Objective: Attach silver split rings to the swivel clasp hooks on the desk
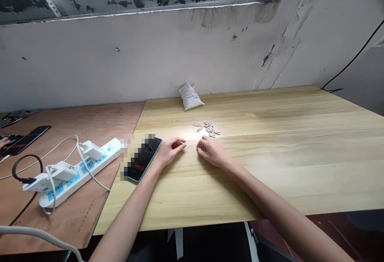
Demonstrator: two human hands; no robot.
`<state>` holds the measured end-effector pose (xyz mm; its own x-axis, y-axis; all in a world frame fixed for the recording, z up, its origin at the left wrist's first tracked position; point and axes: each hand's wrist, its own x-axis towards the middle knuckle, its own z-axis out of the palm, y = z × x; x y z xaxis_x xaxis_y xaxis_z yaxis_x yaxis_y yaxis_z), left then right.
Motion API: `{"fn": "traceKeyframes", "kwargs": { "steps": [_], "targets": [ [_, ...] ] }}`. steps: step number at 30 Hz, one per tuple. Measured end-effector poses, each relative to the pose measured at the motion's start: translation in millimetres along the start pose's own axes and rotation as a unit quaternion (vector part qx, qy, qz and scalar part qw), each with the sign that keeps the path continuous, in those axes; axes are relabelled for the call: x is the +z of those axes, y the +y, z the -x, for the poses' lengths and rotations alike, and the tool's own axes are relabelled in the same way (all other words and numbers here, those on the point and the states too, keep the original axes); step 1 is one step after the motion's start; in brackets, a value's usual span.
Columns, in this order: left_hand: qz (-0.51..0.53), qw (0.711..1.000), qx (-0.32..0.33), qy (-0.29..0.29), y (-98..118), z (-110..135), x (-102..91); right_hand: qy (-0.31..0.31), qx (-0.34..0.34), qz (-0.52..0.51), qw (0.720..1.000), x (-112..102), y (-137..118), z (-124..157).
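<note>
Metal clasps [207, 129] on table [270, 174], behind right hand [211, 152], phone [144, 159] left of left hand [169, 151], sachet [190, 96] behind clasps

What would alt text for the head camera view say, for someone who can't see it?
The left hand and right hand rest on a light wood table, fingers curled, just before a small heap of metal clasps. A smartphone lies beside the left hand; a power strip sits on a neighbouring wooden table.

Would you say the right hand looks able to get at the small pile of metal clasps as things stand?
Probably yes: the right hand lies just in front of the metal clasps on the wooden tabletop, and nothing appears to stand between them.
</note>
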<state>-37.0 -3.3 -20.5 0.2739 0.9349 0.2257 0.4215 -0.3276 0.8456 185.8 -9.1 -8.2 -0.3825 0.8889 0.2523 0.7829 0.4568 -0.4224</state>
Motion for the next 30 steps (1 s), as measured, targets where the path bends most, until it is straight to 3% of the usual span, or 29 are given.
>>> {"fn": "traceKeyframes", "kwargs": {
  "steps": [4, 8, 15, 30],
  "targets": [
    [-0.034, 0.999, 0.021, -0.021, 4.4, -2.9, 4.5, -0.001, 0.02, -0.194, 0.981, 5.6, -2.9, -13.4],
    [-0.023, 0.999, 0.013, -0.021, 8.6, -3.3, 6.3, 0.027, -0.016, -0.278, 0.96, 11.8, -5.0, -8.8],
    [0.01, 1.0, -0.018, 0.012, 8.5, 0.4, 8.8, 0.066, -0.017, -0.297, 0.952, 18.4, -4.9, -4.6],
    [-0.016, 0.998, -0.003, 0.053, 21.6, 1.1, 13.5, 0.059, -0.039, -0.295, 0.953, 22.0, -6.5, -5.8]
  ]
}}
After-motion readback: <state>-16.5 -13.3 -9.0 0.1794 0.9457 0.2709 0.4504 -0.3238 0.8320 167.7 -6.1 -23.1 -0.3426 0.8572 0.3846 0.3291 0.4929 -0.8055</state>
